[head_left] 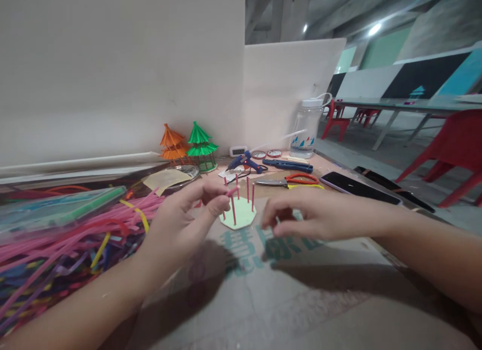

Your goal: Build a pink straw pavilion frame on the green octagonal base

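Hands over counter (301,310), both raised near pale green base (241,220). Left hand (192,212): thumb and forefinger pinched on short pink straw piece (233,191), which lies roughly level with its free end just above the base. Right hand (320,217): fingers curled inward, tips close together just right of the base; cannot tell whether anything is between them. Base lies flat on counter between the two hands and carries several upright pink posts (247,188). Loose pile of coloured straws (56,249) at left edge. Behind the base: orange paper pavilion (172,144), green paper pavilion (201,143), blue glue gun (246,161), orange-handled scissors (301,179), clear bottle (308,126), dark phone (356,188).
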Demonstrator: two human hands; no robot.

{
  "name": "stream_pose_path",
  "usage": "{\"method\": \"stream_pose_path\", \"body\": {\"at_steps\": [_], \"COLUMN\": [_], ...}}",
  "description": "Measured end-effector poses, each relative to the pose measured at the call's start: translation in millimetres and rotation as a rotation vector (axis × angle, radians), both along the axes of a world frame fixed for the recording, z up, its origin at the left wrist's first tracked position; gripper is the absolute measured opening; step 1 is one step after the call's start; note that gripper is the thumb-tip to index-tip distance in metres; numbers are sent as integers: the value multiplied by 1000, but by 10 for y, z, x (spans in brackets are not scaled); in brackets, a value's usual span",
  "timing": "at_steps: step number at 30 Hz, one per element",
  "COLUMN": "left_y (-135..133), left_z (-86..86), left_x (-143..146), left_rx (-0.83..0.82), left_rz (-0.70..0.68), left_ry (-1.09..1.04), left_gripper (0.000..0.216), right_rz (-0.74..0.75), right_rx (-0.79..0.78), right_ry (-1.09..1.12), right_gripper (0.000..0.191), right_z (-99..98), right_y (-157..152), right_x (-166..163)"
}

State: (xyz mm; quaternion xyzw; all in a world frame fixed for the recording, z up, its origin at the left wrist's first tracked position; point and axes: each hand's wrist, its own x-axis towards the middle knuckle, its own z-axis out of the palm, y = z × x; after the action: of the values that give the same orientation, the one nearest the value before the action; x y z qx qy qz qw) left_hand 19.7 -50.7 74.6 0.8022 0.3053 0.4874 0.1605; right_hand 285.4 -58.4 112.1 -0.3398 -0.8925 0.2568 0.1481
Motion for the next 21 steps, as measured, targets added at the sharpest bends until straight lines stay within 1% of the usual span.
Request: {"method": "stream_pose_path", "body": {"at_steps": [2,3,4,5,6,7,8,11,14,15,18,21], "left_y": [11,20,30,40,50,58,63,65,71,79,115,153], "left_z": [63,94,124,151,174,193,208,225,207,195,164,149], "left_x": [-31,-50,-71,-91,-110,-126,-139,-154,-150,-149,-152,-166], "left_rx": [-62,-84,-90,-90,-80,-71,-63,-34,-20,-29,-64,-54], "left_rz": [11,29,55,83,112,139,162,206,195,186,159,140], "left_ry": [-35,-50,-62,-70,-71,-62,-41,54,92,81,35,23], "left_gripper": [13,14,16,17,18,21,24,36,39,37,31,27], "right_rz": [-163,-299,-398,-451,-486,-520,-561,-604,-645,-649,-644,-676], "right_rx": [154,236,306,342,348,315,267,215,188,177,144,146], "right_ry": [-50,-59,-46,-24,1,11,0,-42,-48,-42,-22,5], "right_gripper": [41,44,36,25,34,41,44,54,66,66,57,47], "right_z": [-33,-75,-134,-207,-288,-373,-457,-661,-778,-804,-868,-919], "right_y": [191,321,470,631,796,960,1118,1523,1828,1911,2099,2193], "right_x": [98,152,206,253,290,313,321,258,129,84,-32,-108]}}
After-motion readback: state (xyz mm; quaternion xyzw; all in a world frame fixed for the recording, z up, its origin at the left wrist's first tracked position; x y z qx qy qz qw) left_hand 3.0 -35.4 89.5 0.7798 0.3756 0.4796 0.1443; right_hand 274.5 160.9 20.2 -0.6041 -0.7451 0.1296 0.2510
